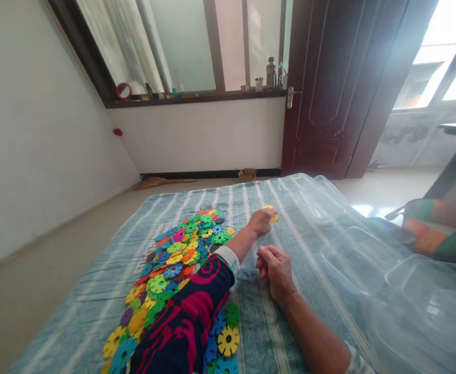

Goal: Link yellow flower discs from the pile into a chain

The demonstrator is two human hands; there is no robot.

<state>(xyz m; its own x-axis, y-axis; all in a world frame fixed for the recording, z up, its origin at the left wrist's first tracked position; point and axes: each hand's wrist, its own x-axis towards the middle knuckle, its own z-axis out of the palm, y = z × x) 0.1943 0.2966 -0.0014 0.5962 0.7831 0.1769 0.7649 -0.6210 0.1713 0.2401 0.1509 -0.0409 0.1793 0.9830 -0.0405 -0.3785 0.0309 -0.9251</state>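
Observation:
My left hand reaches forward across the cloth, its fingers closed on a yellow notched plastic disc. Part of that disc is covered by the fingers. Closer to me and slightly to the right is my right hand, with its fingers curled in and nothing showing in them. Left of both hands spreads a long heap of notched discs in yellow, green, blue, orange and other colours. My left forearm passes over the heap and hides part of it. A loose yellow disc lies flat near the front.
Clear plastic containers stand along the right side of the striped blue cloth. A patterned bag is beyond them at the far right. Behind are a dark red door, a window sill with small items and a small cardboard box.

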